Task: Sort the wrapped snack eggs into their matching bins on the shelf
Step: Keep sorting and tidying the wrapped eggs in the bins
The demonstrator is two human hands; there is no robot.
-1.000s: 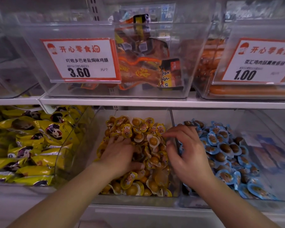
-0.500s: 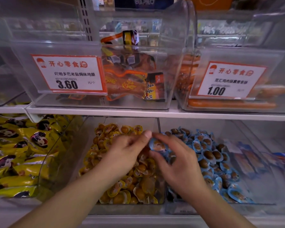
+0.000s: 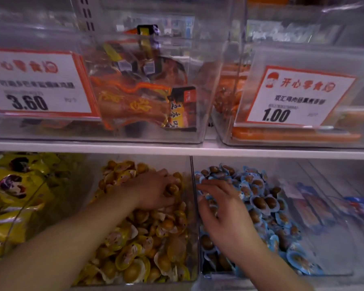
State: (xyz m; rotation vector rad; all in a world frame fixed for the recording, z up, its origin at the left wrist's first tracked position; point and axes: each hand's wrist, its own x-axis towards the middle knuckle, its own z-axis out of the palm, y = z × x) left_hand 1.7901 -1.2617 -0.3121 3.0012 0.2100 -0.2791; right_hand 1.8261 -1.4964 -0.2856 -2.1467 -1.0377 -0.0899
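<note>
Two clear bins sit side by side on the lower shelf. The middle bin (image 3: 72,185) holds a heap of yellow-wrapped eggs (image 3: 147,244). The bin to its right (image 3: 334,259) holds blue-wrapped eggs (image 3: 261,202). My left hand (image 3: 153,190) is dug into the back of the yellow heap, its fingers curled round a yellow-wrapped egg (image 3: 172,189). My right hand (image 3: 221,208) hovers just right of the divider (image 3: 194,206), fingers spread and relaxed over the blue eggs, touching the top ones.
A bin of yellow snack packets (image 3: 15,196) stands at the left. Flat blue packets (image 3: 361,208) lie at the far right. Above the white shelf edge (image 3: 177,149), clear bins carry price tags reading 3.60 (image 3: 36,85) and 1.00 (image 3: 292,97).
Half a second ago both hands pinched a blue-wrapped egg over the divider. Now they have parted: the right hand is over the blue bin, the left back in the yellow heap.
</note>
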